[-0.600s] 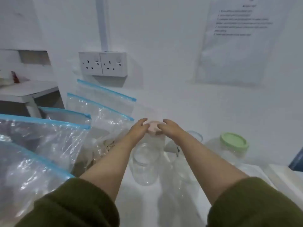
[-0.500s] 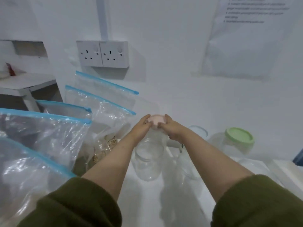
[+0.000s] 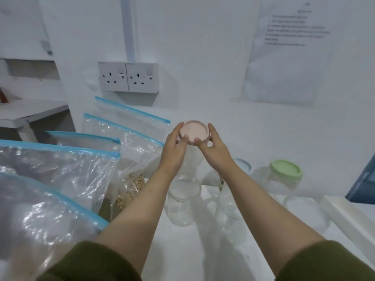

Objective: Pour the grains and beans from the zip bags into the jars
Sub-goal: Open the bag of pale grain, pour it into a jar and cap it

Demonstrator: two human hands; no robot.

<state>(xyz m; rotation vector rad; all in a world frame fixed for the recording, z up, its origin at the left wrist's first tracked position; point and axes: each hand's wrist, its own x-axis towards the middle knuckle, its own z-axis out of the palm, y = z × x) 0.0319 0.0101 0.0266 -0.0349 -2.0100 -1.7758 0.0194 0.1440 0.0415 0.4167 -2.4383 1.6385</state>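
A pink lid [image 3: 193,131] is gripped at its rim by the left hand [image 3: 174,151] and right hand [image 3: 215,153], above a clear jar [image 3: 183,201] beside the zip bags [image 3: 125,142]; jar-opening seems underway; setting the lid aside is probably called for next.

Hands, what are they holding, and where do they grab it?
Both hands, left hand and right hand, pinch the pink lid by its rim, on opposite sides.

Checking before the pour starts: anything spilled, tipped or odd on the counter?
Nothing stands out. Both hands, left and right, hold the pink lid above an upright clear jar. The zip bags stand sealed; no spilled grain is visible. The green-lidded jar stands upright.
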